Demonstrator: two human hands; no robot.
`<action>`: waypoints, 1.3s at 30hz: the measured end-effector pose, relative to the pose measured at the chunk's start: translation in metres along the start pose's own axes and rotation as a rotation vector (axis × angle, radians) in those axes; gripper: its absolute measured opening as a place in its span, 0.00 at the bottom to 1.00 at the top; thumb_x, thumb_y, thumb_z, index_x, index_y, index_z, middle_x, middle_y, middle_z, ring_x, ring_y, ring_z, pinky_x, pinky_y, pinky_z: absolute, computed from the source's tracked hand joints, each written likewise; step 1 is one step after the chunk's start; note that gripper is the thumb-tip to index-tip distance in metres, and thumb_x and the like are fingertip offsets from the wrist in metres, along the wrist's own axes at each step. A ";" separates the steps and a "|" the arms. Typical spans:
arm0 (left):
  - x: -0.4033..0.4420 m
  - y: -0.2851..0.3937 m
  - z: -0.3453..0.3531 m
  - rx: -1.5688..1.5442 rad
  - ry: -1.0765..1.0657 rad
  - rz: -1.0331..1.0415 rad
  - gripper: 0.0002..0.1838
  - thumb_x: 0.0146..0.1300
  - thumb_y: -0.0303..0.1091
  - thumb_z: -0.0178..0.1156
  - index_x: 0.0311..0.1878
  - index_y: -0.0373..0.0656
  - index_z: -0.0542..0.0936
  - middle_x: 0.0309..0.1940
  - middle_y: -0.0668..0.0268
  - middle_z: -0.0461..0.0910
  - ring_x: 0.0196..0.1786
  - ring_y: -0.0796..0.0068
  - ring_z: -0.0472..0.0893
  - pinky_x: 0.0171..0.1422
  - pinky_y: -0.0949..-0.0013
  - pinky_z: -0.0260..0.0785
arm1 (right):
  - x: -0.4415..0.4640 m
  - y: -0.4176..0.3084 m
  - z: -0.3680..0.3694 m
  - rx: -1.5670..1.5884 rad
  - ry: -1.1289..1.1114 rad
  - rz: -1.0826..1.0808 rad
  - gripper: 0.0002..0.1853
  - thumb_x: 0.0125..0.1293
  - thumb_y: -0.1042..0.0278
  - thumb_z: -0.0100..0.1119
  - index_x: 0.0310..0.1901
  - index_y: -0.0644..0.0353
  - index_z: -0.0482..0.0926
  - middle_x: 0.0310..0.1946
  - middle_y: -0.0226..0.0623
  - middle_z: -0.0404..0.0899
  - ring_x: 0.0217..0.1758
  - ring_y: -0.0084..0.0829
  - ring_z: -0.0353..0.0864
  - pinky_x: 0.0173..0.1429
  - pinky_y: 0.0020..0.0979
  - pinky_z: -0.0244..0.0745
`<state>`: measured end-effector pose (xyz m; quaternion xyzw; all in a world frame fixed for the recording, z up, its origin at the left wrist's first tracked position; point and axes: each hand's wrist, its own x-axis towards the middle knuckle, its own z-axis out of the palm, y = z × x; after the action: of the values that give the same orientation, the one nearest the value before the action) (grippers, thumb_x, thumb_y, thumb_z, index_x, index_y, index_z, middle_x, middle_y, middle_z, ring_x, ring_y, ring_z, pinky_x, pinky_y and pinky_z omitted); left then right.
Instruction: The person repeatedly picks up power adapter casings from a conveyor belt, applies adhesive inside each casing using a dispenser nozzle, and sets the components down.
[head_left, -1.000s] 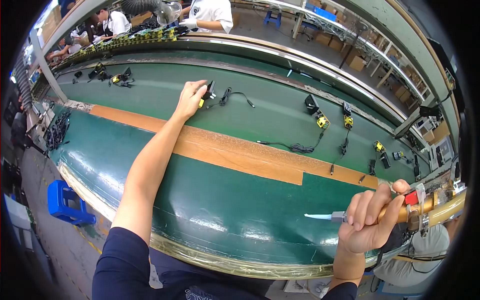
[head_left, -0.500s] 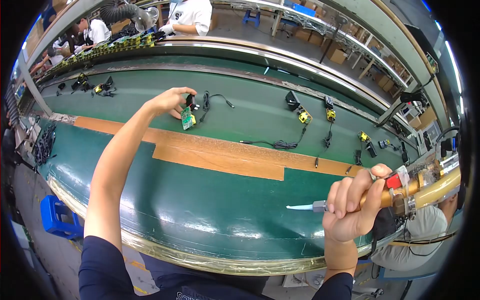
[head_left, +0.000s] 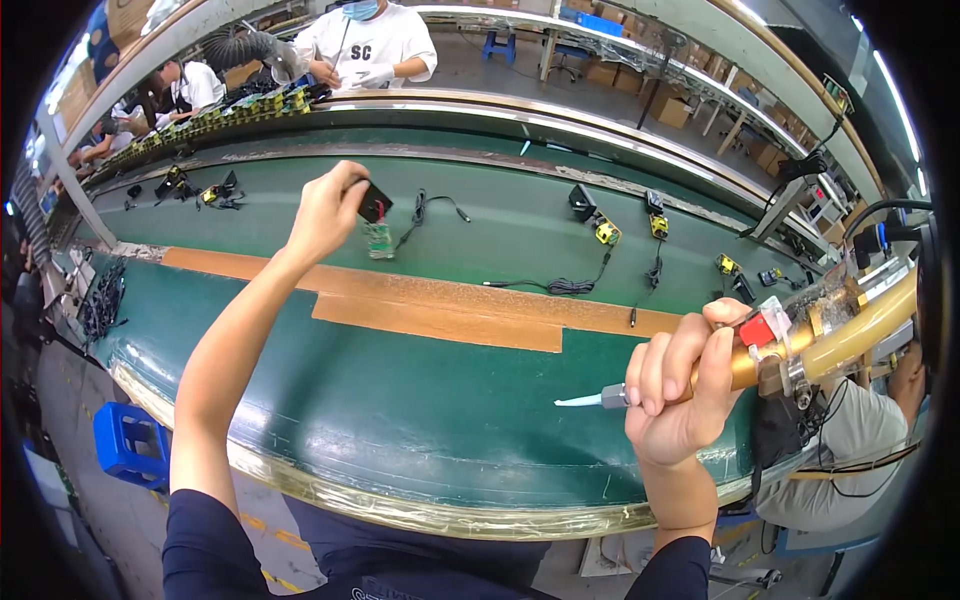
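Note:
My left hand (head_left: 328, 215) is pinched on a black power adapter case (head_left: 374, 203) above the green belt. From the case, a green circuit board (head_left: 379, 241) hangs by red wires. A black cable (head_left: 419, 212) lies on the belt just right of them. My right hand (head_left: 680, 385) is wrapped round a gold-barrelled dispensing gun (head_left: 742, 370), held over the near worktop. Its thin pale nozzle (head_left: 580, 401) points left, and a red button (head_left: 757, 330) sits on top near my thumb.
Opened adapters (head_left: 605, 230) with cables lie along the belt (head_left: 500, 215). Brown tape strips (head_left: 440, 320) edge the worktop. Black cables (head_left: 102, 305) are bunched at left. A thick yellowish hose (head_left: 860, 335) runs off right. A co-worker (head_left: 365, 50) stands across the line; a blue stool (head_left: 130, 445) is lower left.
The adapter case has turned in my left hand, and the board now dangles below it. My right hand and the gun have shifted left and slightly up. The co-worker opposite shows more fully.

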<state>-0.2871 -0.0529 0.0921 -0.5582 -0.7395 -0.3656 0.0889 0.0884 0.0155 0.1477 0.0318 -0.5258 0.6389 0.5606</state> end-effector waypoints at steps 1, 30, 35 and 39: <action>-0.004 0.027 -0.007 -0.062 0.005 -0.001 0.09 0.59 0.23 0.54 0.42 0.36 0.78 0.24 0.65 0.79 0.22 0.77 0.71 0.28 0.73 0.66 | 0.000 -0.001 0.001 0.011 0.004 0.011 0.11 0.74 0.65 0.39 0.53 0.58 0.63 0.14 0.25 0.60 0.09 0.16 0.55 0.15 0.21 0.57; -0.100 0.188 0.007 -1.348 -0.723 -0.494 0.09 0.67 0.28 0.55 0.48 0.36 0.76 0.27 0.64 0.77 0.21 0.78 0.78 0.25 0.79 0.73 | -0.009 -0.010 0.021 0.011 -0.087 0.089 0.13 0.76 0.58 0.37 0.54 0.55 0.61 0.15 0.22 0.59 0.10 0.14 0.55 0.16 0.18 0.56; -0.100 0.188 0.008 -1.352 -0.718 -0.495 0.09 0.67 0.28 0.54 0.47 0.36 0.76 0.27 0.64 0.77 0.21 0.78 0.78 0.25 0.79 0.74 | -0.009 -0.007 0.018 0.007 -0.087 0.083 0.13 0.76 0.58 0.37 0.54 0.55 0.61 0.15 0.22 0.59 0.10 0.14 0.55 0.16 0.19 0.56; -0.101 0.187 0.008 -1.354 -0.719 -0.502 0.09 0.67 0.28 0.54 0.47 0.35 0.76 0.28 0.63 0.78 0.20 0.78 0.78 0.25 0.79 0.74 | -0.008 -0.006 0.018 0.003 -0.086 0.083 0.12 0.76 0.58 0.37 0.53 0.55 0.61 0.14 0.22 0.59 0.10 0.14 0.54 0.16 0.19 0.55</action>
<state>-0.0820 -0.1040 0.1143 -0.3918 -0.4439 -0.5414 -0.5969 0.0860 -0.0038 0.1538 0.0385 -0.5491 0.6605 0.5106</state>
